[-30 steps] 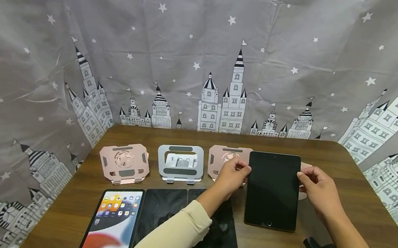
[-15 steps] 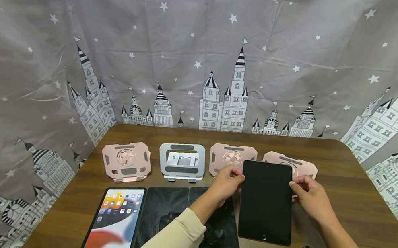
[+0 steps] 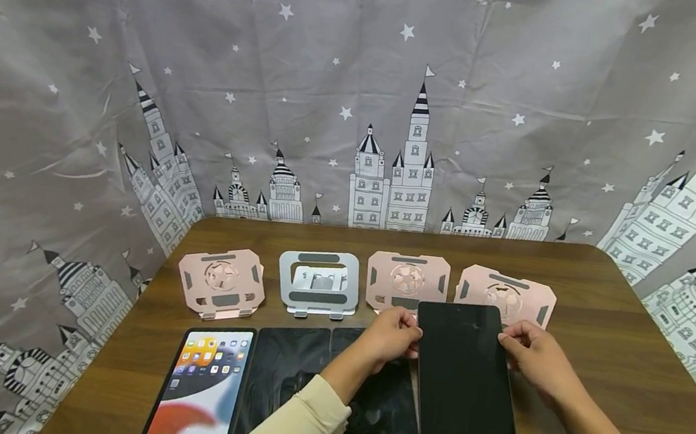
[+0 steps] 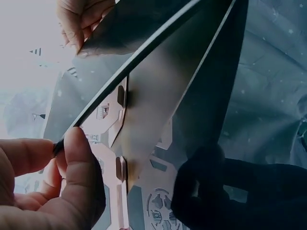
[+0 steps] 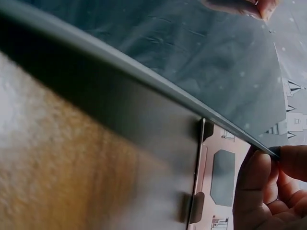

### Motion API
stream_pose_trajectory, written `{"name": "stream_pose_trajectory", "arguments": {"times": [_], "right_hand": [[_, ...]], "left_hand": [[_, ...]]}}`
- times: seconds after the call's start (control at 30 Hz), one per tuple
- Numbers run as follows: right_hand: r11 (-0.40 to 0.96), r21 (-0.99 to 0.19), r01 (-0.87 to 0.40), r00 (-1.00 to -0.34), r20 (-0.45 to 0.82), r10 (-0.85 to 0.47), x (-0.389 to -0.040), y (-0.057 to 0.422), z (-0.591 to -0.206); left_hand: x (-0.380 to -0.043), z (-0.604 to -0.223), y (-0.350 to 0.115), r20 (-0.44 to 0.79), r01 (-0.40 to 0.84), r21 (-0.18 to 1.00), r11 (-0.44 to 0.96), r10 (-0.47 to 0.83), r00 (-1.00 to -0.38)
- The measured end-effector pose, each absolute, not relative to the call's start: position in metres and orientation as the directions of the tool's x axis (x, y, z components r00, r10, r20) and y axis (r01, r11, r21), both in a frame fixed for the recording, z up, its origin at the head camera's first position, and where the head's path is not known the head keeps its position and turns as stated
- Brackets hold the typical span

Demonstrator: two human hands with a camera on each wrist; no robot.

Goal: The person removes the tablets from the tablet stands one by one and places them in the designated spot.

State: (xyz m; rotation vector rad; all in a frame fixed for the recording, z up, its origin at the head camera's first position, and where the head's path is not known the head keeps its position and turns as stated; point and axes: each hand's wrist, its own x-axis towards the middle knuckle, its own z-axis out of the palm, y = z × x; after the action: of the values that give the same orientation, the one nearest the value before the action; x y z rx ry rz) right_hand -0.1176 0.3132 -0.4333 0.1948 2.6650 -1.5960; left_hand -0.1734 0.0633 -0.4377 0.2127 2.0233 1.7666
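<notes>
A dark-screened tablet (image 3: 465,378) is held between both hands, its home button toward the front of the table. My left hand (image 3: 391,336) pinches its left edge near the far corner, thumb against fingers, which the left wrist view shows closely. On the opposite edge, also close to the far end, my right hand (image 3: 533,357) pinches with thumb and fingers (image 5: 254,177). Behind the tablet stands a pink tablet stand (image 3: 508,297), its lower part partly hidden. Whether the tablet's near end touches the table cannot be told.
Along the back are more stands: pink (image 3: 222,283), grey-blue (image 3: 318,283) and pink (image 3: 408,276). To the left lie a lit tablet (image 3: 199,385) and two dark tablets (image 3: 292,349) (image 3: 393,420), partly under my left arm. A starry castle curtain (image 3: 309,100) hangs behind the wooden table (image 3: 604,329).
Both hands have brought the tablet down and toward the front of the table, a little to the left. The rightmost pink stand, mostly covered before, now shows behind it.
</notes>
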Motion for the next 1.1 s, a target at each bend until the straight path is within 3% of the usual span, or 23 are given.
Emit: {"name": "stream_pose_trajectory", "arguments": {"times": [0.63,0.9,1.1], "right_hand": [[0.457,-0.864,0.212,-0.974,-0.225,0.025,-0.110,0.310,-0.449],[0.415,-0.877,0.244,-0.960,-0.280,-0.028,-0.107,0.309,-0.455],[0.426,-0.877,0.221,-0.959,-0.275,-0.068,-0.106,0.309,-0.456]], "left_hand": [[-0.160,-0.447,0.054,-0.291,-0.187,0.934,0.304,0.347,-0.891],[-0.159,-0.447,0.051,-0.308,-0.153,0.895,0.419,0.333,-0.891],[-0.157,-0.447,0.050,-0.262,-0.057,0.859,0.509,0.341,-0.903]]}}
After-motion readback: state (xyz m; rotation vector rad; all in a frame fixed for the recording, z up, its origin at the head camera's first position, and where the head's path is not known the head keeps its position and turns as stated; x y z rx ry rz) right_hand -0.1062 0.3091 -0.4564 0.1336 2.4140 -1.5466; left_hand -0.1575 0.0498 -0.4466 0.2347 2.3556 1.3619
